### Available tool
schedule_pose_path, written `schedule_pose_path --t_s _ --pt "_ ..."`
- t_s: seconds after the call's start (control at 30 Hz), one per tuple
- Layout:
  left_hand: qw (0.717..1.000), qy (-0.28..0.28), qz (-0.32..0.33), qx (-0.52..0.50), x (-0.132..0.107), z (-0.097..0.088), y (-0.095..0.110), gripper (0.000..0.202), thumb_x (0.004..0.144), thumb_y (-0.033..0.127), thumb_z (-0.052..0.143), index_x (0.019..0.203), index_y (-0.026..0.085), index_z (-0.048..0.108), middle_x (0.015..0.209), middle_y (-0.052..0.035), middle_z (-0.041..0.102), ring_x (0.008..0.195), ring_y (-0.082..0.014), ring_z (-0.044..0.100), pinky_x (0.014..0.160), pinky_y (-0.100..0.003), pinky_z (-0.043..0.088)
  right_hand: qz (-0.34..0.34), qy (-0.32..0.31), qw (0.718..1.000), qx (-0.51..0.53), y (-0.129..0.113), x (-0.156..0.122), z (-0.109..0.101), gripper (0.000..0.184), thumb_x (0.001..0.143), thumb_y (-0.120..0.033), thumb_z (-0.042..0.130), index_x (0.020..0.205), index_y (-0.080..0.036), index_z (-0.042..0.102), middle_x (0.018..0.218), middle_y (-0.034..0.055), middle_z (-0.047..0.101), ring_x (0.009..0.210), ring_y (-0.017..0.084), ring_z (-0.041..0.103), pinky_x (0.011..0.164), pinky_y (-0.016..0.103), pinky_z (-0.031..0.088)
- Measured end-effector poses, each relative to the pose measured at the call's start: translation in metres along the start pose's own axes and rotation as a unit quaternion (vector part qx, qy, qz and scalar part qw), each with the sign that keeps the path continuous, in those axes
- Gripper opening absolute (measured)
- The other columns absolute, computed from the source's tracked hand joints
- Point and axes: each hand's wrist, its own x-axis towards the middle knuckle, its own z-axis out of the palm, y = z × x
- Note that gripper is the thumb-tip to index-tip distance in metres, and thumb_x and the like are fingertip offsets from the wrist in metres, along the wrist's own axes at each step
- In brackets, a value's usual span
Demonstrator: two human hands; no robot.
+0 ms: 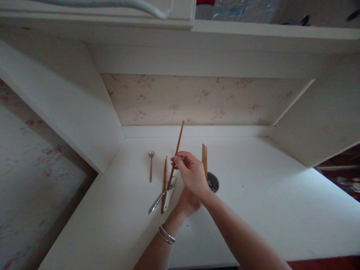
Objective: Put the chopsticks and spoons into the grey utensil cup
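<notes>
My right hand (191, 170) pinches a brown chopstick (180, 138), which slants up toward the back wall. My left hand (189, 202), with bracelets on its wrist, passes under my right wrist; its fingers are hidden. Close by is a dark cup (213, 182) with holes inside, holding several upright chopsticks (204, 155). Whether my left hand touches that cup cannot be seen. Left of my hands lie a pair of chopsticks (164, 180), a white spoon (168, 200) and a shiny metal spoon (154, 204) across them. A small metal spoon (151, 165) lies apart, farther left.
The white counter (261, 217) has side panels at left (84, 108) and right (323, 108). A low white ledge (239, 131) runs along the flowered back wall (180, 93). Overhead hangs a cabinet (98, 20) with an open shelf (281, 30) at right.
</notes>
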Motion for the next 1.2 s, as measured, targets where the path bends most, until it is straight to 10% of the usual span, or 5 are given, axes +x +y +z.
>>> schedule_pose_path --t_s 0.43,1.2 --pt "0.999 -0.011 -0.011 -0.033 0.001 0.005 0.021 0.073 0.064 0.020 0.083 0.129 0.019 0.050 0.125 -0.0098 0.063 0.111 -0.0238 0.061 0.102 -0.040 0.044 0.055 0.202 0.976 0.053 -0.004 -0.003 -0.141 0.031 0.081 -0.048 0.066 0.092 -0.018 0.067 0.084 0.0039 0.070 0.070 0.017 0.070 0.059 0.028 0.059" --pt "0.998 -0.008 0.003 -0.057 0.004 0.007 0.007 0.076 0.063 0.016 0.084 0.130 0.020 0.049 0.131 -0.0107 0.060 0.119 -0.0259 0.057 0.105 -0.040 0.041 0.030 0.080 0.977 -0.193 0.050 -0.014 -0.130 0.037 0.089 -0.050 0.053 0.090 -0.021 0.076 0.090 0.0058 0.075 0.083 0.022 0.067 0.073 0.032 0.050"
